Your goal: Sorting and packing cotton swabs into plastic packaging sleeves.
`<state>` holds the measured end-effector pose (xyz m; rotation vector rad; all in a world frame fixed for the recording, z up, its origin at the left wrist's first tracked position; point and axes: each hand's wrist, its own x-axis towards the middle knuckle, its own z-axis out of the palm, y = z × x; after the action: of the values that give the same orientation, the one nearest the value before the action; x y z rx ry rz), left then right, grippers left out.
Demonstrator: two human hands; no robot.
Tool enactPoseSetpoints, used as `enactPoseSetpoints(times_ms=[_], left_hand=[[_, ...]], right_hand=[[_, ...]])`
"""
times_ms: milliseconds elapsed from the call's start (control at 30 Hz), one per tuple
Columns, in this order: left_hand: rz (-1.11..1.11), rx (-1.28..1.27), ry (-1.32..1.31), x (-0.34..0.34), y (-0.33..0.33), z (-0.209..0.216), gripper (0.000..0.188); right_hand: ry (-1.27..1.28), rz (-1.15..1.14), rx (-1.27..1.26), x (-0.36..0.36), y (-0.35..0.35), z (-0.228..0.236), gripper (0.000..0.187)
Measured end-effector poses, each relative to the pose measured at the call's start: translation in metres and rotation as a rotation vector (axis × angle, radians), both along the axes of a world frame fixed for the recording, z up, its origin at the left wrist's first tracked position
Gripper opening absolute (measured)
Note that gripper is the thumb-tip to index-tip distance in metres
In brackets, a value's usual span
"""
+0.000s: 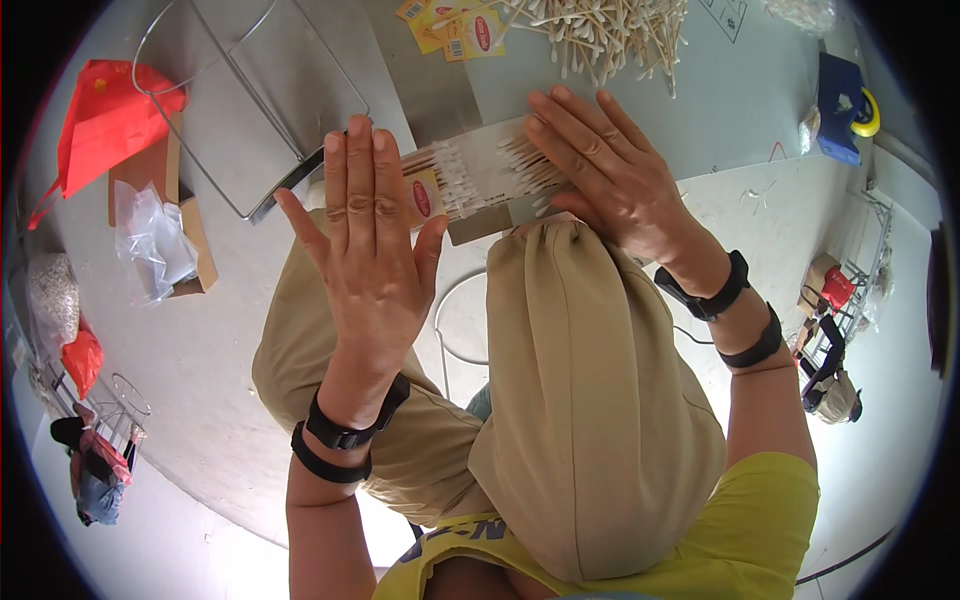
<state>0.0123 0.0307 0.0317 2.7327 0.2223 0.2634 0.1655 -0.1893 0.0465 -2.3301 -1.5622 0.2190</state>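
A clear plastic packet (497, 178) of cotton swabs lies flat at the table's near edge, above my knees. A yellow and red label card (424, 194) shows at its left end, with a bundle of white-tipped swabs (458, 180) beside it. A second group of swabs (522, 160) is at its right end, partly covered by my right hand. My left hand (372, 225) is palm down with fingers stretched, over the packet's left end. My right hand (615, 165), also palm down with fingers spread, lies over the right end. Neither hand grips anything that I can see.
A large heap of loose cotton swabs (610, 35) and several yellow cards (455, 28) lie farther back. Left are a wire frame (240, 75), a red bag (110, 120) and a cardboard box (200, 245) with clear plastic bags. A blue tape dispenser (838, 110) stands at far right.
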Motion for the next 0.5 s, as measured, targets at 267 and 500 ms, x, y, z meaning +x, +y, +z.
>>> enactPoseSetpoints(times_ms=[267,500], left_hand=[[0.046,0.067,0.038,0.0,0.006,-0.006,0.067],[0.048,0.025,0.035,0.0,0.005,-0.007,0.065]], right_hand=[[-0.081,-0.043,-0.055,-0.002,0.001,-0.008,0.066],[-0.103,-0.079,0.022,-0.006,0.007,-0.015,0.064]])
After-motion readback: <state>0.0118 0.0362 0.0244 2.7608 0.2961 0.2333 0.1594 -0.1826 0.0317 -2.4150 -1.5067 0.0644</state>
